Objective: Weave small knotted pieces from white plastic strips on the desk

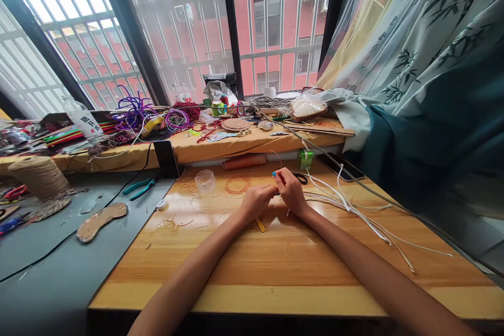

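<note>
Above the wooden table (236,268), my right hand (291,190) is closed in a pinch, with a thin orange-brown thread (280,158) rising from its fingertips. A small bright blue spot (274,174) shows at those fingertips; its kind is unclear. Close beside it, my left hand (256,202) is closed, its fingers curled toward the right hand and what they hold hidden. A yellow flat stick (260,224) pokes out beneath the left hand. Several white cords (356,214) spread rightward across the table from near my right hand.
A clear round container (205,182), a coil of orange thread (238,185) and an orange thread spool (244,161) lie behind my hands. Black-handled scissors (301,178), a green box (305,158) and a phone (340,167) are farther right. Teal pliers (138,188) lie left.
</note>
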The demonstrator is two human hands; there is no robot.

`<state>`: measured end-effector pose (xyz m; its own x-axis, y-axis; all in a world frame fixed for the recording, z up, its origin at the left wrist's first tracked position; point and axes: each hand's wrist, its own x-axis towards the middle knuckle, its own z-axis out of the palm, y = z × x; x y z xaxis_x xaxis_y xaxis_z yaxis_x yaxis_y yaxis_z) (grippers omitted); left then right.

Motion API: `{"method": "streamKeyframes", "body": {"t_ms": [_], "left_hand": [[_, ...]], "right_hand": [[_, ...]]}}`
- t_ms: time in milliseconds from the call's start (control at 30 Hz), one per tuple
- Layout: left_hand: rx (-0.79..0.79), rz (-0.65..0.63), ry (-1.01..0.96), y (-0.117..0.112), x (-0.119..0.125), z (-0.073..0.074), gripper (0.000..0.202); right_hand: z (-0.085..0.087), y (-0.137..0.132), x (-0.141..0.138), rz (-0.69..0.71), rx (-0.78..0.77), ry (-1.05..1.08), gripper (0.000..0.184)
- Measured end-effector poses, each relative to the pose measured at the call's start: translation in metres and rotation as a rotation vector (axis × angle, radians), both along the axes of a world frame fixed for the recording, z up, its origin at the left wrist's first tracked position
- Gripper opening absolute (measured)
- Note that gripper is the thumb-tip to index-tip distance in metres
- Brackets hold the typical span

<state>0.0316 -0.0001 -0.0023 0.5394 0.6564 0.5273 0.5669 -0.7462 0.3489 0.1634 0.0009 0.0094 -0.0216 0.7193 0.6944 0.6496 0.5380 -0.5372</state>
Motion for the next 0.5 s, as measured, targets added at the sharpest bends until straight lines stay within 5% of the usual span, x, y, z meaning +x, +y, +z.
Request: {"method": "streamKeyframes", "body": {"t_ms": [267,500], "left_hand": [[-0.007,-0.018,-0.073,0.0021,-0.0006,-0.0016,0.023],[-0.092,-0.018,-0.333,0.0043,-0.0022,0.0011,0.024]], "right_hand": [[0.0037,0.0092,0.0037,0.491,-0.586,0.345,0.024],[0.0062,0.0084,0.0080,0.572,-0.702,0.609,0.021]]}}
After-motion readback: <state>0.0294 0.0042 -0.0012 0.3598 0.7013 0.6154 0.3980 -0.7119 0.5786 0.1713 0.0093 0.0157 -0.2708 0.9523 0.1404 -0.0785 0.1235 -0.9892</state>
